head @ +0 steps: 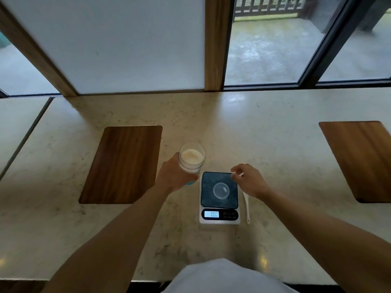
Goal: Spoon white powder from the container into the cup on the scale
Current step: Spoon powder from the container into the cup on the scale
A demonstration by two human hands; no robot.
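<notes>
A clear container (192, 158) holding white powder is gripped by my left hand (174, 176), just left of and beyond the scale (220, 214). A small clear cup (221, 190) stands in the middle of the scale's dark platform, and the display shows zeros. Right of the scale a white spoon (246, 208) lies on the counter, handle toward me. My right hand (250, 181) is over the spoon's far end, by the scale's far right corner, with thumb and forefinger close together. Whether they grip the spoon is hidden.
The beige stone counter (285, 157) has one wooden inlay (122, 163) to the left and another (359, 159) at the far right. A white wall panel and windows rise behind it. A bit of blue (191, 183) shows under the container.
</notes>
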